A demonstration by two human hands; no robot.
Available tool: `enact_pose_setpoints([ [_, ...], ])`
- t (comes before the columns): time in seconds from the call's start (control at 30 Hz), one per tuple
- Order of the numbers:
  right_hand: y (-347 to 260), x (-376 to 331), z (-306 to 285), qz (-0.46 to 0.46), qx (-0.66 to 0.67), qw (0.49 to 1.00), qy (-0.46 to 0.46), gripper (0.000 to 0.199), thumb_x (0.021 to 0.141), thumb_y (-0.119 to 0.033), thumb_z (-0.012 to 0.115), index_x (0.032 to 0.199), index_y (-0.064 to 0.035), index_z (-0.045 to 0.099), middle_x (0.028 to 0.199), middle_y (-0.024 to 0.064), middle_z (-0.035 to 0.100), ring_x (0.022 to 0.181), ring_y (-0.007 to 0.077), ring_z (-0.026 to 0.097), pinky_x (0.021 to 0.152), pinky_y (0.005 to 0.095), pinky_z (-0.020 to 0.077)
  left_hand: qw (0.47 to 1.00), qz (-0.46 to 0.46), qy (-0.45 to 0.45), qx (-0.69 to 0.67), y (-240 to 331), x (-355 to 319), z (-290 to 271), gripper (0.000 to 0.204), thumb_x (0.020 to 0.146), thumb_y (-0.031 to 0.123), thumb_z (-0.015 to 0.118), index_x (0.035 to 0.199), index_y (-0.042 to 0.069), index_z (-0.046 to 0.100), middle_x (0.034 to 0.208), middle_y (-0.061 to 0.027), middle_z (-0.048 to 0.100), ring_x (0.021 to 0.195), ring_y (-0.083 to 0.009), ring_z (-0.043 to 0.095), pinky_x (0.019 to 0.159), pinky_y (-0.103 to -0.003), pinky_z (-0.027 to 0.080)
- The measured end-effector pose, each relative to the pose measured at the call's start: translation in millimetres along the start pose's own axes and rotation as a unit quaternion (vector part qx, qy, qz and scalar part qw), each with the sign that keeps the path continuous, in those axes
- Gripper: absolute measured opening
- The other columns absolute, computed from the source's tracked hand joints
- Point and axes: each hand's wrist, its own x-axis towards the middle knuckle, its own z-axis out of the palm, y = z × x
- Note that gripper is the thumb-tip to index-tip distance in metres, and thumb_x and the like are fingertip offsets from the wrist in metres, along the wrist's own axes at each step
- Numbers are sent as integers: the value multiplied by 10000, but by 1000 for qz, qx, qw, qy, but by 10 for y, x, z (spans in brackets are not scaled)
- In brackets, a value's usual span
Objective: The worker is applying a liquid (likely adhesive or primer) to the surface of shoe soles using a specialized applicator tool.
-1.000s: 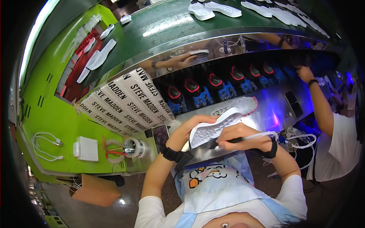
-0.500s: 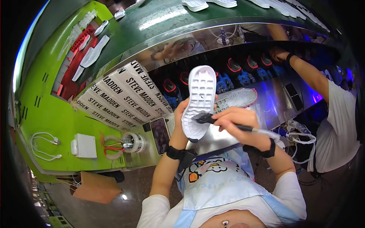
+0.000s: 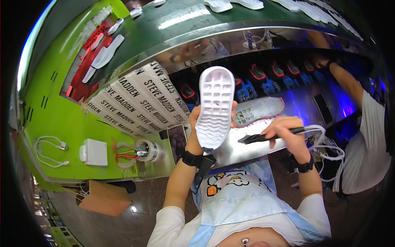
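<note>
While raised: white sole [image 3: 215,108] stands upright — long axis vertical, gripped by left hand [image 3: 193,127].
Right hand [image 3: 286,131]: clasps brush [image 3: 257,138] — tip just right of sole.

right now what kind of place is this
Most likely a shoe factory line: the left hand holds up a white shoe sole, the right hand a black brush, and more soles lie on the green conveyor belt.

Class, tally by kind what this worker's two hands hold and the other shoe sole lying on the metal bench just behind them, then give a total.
White shoe sole, upright in the left hand: 1
Grey sole with pink rim, on the bench: 1
Black brush tool, in the right hand: 1
Total: 3
</note>
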Motion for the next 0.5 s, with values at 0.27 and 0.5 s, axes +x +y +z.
enact_pose_setpoints([
  [0.27, 192, -68, -134, -60, 116, 980, 151, 353, 949, -169, 442, 698, 49, 562, 778, 202, 620, 440, 180, 494, 431, 258, 411, 981, 151, -38, -114, 1423, 580, 630, 493, 990, 223, 359, 1353, -107, 298, 1363, -291, 413, 1195, -372, 513, 920, -446, 522],
  [0.5, 334, -168, -155, -43, 170, 963, 203, 293, 959, -174, 454, 823, 44, 594, 915, 203, 635, 597, 187, 587, 537, 272, 487, 773, 55, 132, 618, 1008, 1959, 1077, 509, 905, 182, 546, 1350, -24, 411, 1391, -224, 413, 1224, -329, 479, 1030, -450, 383],
])
